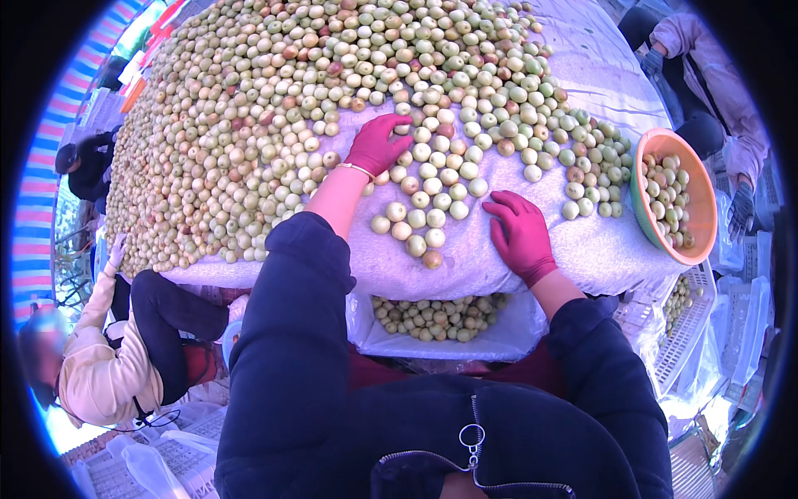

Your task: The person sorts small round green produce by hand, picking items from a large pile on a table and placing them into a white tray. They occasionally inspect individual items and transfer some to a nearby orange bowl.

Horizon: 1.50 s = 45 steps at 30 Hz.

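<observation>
Two thin red gloves cover my hands above a cloth-covered table [366, 249] heaped with small round pale-green fruits [249, 108], some blushed red, that look like jujubes. My left hand [378, 145] reaches in at the edge of the heap, its fingers and thumb apart around a few fruits near its tips. Lower and to the right, my right hand [522, 237] rests over the cloth with fingers spread and nothing in it. Between both hands lies a loose strip of fruits [432, 200] running down toward me.
Below the table's near edge stands a lined crate [432, 345] of fruits. An orange and green basket [706, 208] holding fruits sits at the table's right edge. One person [116, 366] is seated at the left; another [715, 91] is at the far right. Plastic crates [682, 333] stand at the lower right.
</observation>
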Tool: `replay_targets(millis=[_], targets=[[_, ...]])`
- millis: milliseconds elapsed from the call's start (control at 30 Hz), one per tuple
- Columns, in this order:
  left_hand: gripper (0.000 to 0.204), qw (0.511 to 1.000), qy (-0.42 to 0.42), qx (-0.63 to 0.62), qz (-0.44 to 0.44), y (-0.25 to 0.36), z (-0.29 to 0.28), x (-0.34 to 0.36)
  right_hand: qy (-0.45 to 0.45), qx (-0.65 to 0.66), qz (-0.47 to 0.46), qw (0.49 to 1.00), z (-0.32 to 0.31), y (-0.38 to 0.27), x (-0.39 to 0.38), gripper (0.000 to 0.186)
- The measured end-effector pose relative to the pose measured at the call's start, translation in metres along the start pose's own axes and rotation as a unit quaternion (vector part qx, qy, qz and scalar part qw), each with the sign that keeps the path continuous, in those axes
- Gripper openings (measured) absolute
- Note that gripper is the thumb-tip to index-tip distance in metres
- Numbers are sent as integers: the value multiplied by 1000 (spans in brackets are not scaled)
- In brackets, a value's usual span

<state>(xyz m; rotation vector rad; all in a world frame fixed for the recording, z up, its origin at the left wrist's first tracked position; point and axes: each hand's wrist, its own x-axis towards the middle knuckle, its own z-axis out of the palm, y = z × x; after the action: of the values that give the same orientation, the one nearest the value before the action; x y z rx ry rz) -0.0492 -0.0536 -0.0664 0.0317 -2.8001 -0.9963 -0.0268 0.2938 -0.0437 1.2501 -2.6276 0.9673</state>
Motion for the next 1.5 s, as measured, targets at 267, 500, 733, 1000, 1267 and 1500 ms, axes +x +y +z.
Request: replay_targets(millis=[267,500,733,1000,1267,1500], targets=[[38,979,-160,-97,77,36,-24,-51,1,9,2,1000,2,1,2,32],[58,994,61,79,42,27,1,65,-4,3,-1,1000,2,0,2,32],[41,996,-81,39,13,24,24,85,-7,4,4,1000,3,1,2,32],[20,981,-42,123,147,38,5,62,-4,-4,-4,1000,4,2,3,31],[34,967,-224,123,23,58,22,41,0,-1,-5,1000,5,3,1,30],[33,979,-182,-86,-19,71,6,-28,2,9,-8,1000,4,3,3,35]])
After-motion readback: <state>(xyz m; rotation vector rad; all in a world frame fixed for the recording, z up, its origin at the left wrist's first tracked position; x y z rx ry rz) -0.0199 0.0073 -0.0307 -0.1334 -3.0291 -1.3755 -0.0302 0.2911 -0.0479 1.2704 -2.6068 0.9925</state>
